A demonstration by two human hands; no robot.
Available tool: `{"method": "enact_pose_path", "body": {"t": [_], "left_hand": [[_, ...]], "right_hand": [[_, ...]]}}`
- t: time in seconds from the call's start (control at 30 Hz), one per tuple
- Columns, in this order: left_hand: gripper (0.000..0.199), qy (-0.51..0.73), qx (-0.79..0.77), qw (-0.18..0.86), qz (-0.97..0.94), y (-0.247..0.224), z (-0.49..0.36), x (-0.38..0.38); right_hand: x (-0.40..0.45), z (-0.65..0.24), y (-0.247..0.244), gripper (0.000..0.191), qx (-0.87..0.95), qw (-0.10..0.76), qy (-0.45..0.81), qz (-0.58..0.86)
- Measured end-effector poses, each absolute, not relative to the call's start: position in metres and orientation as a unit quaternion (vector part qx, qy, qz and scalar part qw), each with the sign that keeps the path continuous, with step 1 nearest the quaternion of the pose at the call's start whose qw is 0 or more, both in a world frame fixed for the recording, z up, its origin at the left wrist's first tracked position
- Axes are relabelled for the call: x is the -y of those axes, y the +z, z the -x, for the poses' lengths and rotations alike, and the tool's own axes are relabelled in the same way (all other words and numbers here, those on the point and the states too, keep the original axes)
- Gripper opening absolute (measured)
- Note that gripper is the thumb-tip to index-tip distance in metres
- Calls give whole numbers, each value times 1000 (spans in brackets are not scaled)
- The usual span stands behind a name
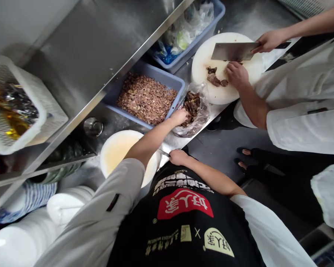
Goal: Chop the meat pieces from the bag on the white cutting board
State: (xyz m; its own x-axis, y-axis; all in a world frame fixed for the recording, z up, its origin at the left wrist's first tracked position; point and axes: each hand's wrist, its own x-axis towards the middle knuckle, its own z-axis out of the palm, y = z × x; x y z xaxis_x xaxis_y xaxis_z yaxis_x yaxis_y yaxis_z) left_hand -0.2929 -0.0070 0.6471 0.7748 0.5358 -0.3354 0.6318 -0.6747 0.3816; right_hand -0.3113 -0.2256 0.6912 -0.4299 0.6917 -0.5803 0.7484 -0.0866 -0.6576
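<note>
My left hand (180, 116) reaches into an open clear plastic bag (187, 129) of dark brown cooked meat (193, 104). Its fingers are curled at the meat's edge; what they grip, if anything, is hidden. Close to my apron, my right hand (178, 157) is closed around the handle of a knife (163, 152). Most of that blade is hidden behind my left forearm. A round white cutting board (115, 146), with a yellowish worn middle, lies under my left forearm. Beside the bag stands a blue-grey tub (180, 83) of chopped brown meat (149, 96).
At the right, a co-worker holds a cleaver (232, 51) over meat pieces (215, 78) on another round board (203, 48). A second blue tub (218, 15) holds plastic bags. A metal shelf edge (122, 70) crosses above the counter. White basket (44, 107), glass (93, 127) and stacked plates (22, 237) are left.
</note>
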Motion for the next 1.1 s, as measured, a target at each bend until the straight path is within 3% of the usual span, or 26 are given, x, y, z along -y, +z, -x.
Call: {"method": "enact_pose_path", "body": {"t": [0.2, 0.4, 0.63, 0.77, 0.87, 1.1], "left_hand": [[17, 194, -441, 388, -786, 710, 412, 21], [16, 335, -593, 406, -609, 731, 593, 132], [20, 281, -598, 471, -584, 675, 702, 246], [38, 208, -677, 308, -635, 659, 730, 259], [24, 192, -698, 207, -658, 653, 736, 265], [22, 239, -615, 227, -717, 629, 712, 276]], "right_hand": [[216, 316, 687, 30, -676, 23, -514, -528], [208, 333, 681, 31, -704, 54, -482, -519], [214, 375, 694, 31, -749, 91, -422, -502], [227, 403, 705, 31, -775, 139, -388, -479], [237, 414, 711, 33, -784, 178, -370, -465], [248, 428, 735, 37, -806, 225, -283, -468]]}}
